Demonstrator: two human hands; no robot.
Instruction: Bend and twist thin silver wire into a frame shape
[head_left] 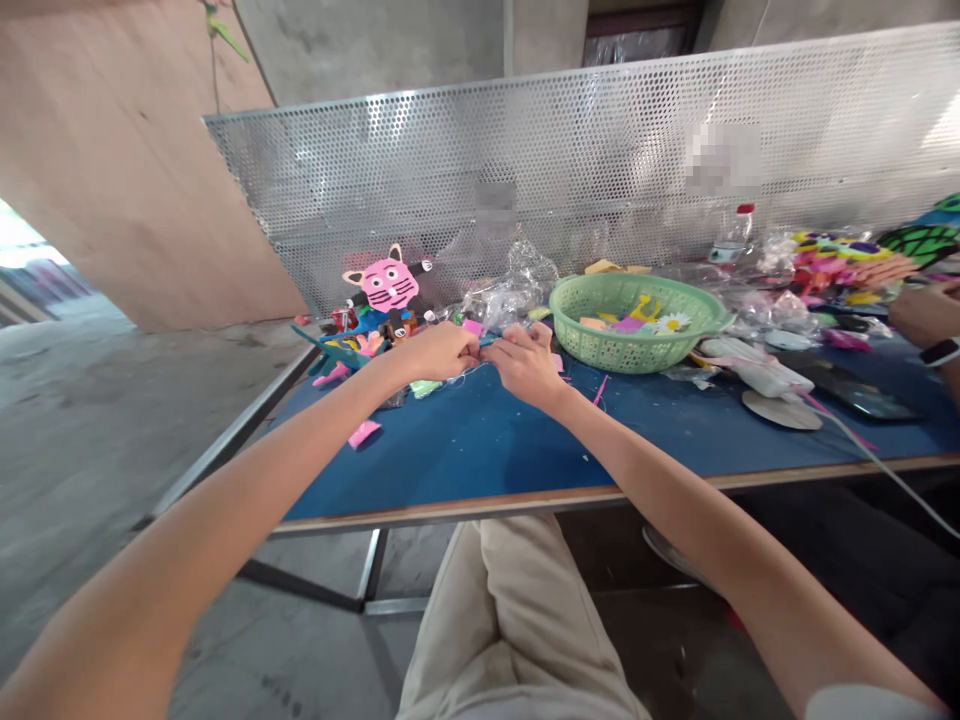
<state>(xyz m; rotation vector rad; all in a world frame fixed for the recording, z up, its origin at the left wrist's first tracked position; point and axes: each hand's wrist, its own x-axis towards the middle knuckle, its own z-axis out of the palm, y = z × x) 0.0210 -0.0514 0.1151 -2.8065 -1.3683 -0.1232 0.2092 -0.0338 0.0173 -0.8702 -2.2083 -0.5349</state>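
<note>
My left hand [439,352] and my right hand [527,362] meet over the blue tabletop [480,445], both with fingers pinched together. Between them they grip a small thin piece [484,342] with a blue tint; I cannot make out what it is. A pink foam scrap [472,327] lies just behind my left fingers. A pale green piece [424,388] rests on the table under my left hand.
A green plastic basket [570,305] with foam flowers stands right of my hands. A pink cat figure [390,285] and foam parts sit at the left. A white glue gun [754,365] with cord, plastic bags and a perforated metal screen [600,170] lie behind. Another person's arm with a watch [937,325] shows at far right.
</note>
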